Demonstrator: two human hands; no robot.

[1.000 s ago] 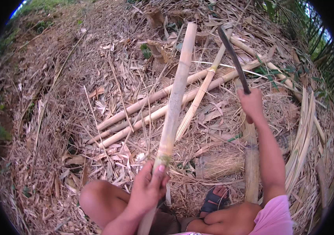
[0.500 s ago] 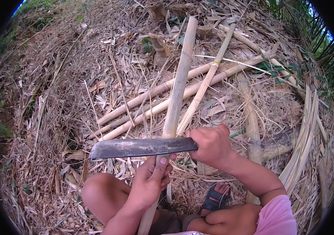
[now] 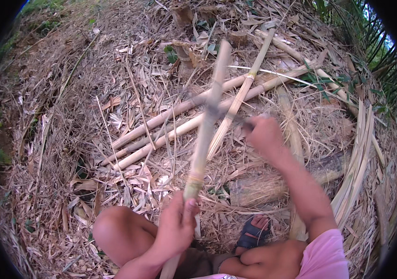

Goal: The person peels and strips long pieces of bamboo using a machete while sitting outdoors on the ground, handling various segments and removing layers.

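My left hand [image 3: 177, 223] is wrapped round the lower part of a pale bamboo pole [image 3: 201, 151], which slants up and away in front of me; its far end is blurred by motion. In my right hand [image 3: 266, 137] is the handle of a machete [image 3: 238, 122]. Motion smears the dark blade, which crosses the pole about midway up; whether it is cutting into the wood I cannot tell. Below my left hand the pole's near end runs down over my lap.
Several cut bamboo poles [image 3: 175, 133] lie beyond, with a split piece [image 3: 240, 100] across them. A short log [image 3: 277, 186] lies near my sandalled foot [image 3: 254, 231]. Long thin bamboo strips [image 3: 357, 162] rest at the right. Cut stumps [image 3: 237, 38] stand at the back. Dry leaves cover the ground.
My right hand has moved the machete away from me, from just above my left hand to farther up the pole. My left hand keeps its grip, slightly lower in the picture.
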